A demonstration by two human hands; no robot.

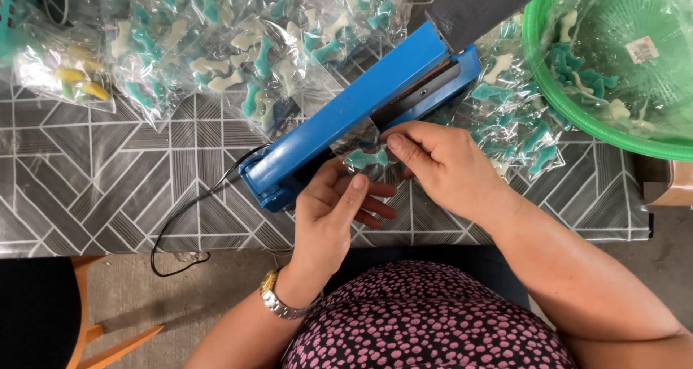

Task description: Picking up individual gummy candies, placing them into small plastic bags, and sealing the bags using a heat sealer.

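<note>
A blue heat sealer (pixel 346 109) lies slantwise on the patterned table (pixel 108 188), its jaw raised. Both hands hold one small clear bag of teal and white sweets (pixel 364 157) at the sealer's jaw. My left hand (pixel 336 214) supports the bag from below with its fingers pinched on the bag's near edge. My right hand (pixel 440 163) grips the bag's right side, thumb and forefinger on the plastic. The bag's open end sits against the sealing bar.
Several filled clear bags (pixel 238 29) are piled at the back left and beside the sealer at right (pixel 512 120). A green basket (pixel 613 66) lined with plastic holds loose sweets. The sealer's black cable (pixel 180 224) hangs off the near edge. An orange chair (pixel 86 318) stands below left.
</note>
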